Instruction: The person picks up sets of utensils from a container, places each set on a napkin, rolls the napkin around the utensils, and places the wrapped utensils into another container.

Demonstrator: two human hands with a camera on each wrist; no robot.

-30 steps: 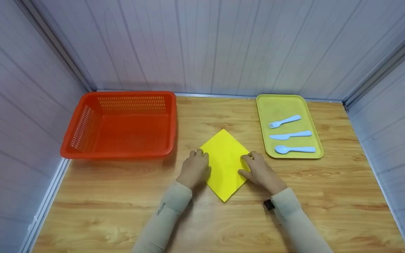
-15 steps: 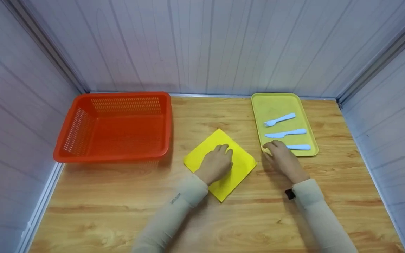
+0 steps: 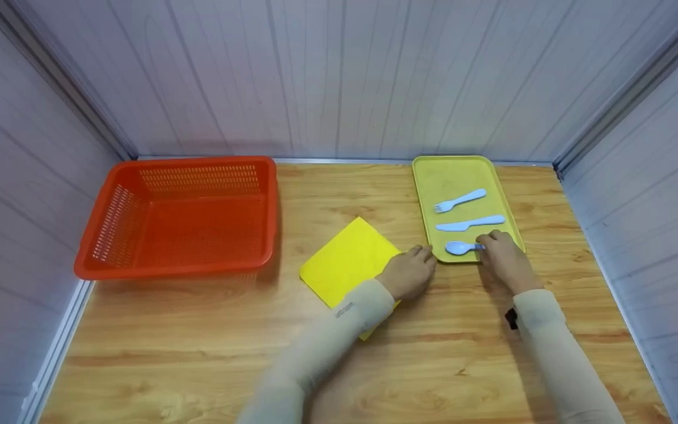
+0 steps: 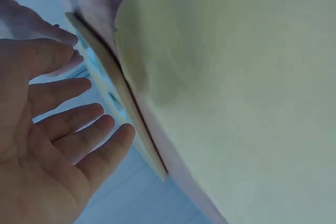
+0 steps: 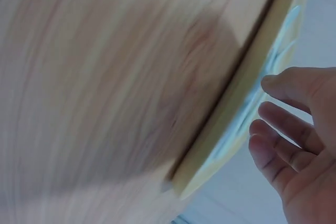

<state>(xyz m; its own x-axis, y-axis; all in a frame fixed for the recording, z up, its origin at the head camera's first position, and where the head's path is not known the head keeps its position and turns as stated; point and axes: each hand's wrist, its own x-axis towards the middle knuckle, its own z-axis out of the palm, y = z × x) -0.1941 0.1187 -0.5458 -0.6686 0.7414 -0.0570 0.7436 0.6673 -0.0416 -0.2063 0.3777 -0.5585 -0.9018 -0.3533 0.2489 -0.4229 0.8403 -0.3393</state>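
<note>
A light-blue spoon (image 3: pixel 461 248) lies at the near end of the yellow tray (image 3: pixel 448 171). Over its handle is my right hand (image 3: pixel 507 262); in the right wrist view the thumb and fingers stand apart, not closed round it. The tray also holds a light-blue knife (image 3: pixel 469 224) and fork (image 3: pixel 460 201), roughly parallel. My left hand (image 3: pixel 408 272), fingers loosely extended, is by the tray's near left corner, above the right corner of a flat yellow square sheet (image 3: pixel 345 262) that resembles a napkin. My left hand and forearm hide part of that sheet.
An orange-red basket (image 3: pixel 177 272) with slotted sides stands at the back left of the wooden table (image 3: pixel 198 353). Panelled walls (image 3: pixel 315 82) enclose the table at the back and on both sides. Wooden surface lies between the basket and the tray.
Both hands have left the yellow sheet's sides. My right hand moved right to the spoon handle on the tray; my left hand crossed the sheet rightward to the tray's corner. The view shifted slightly right.
</note>
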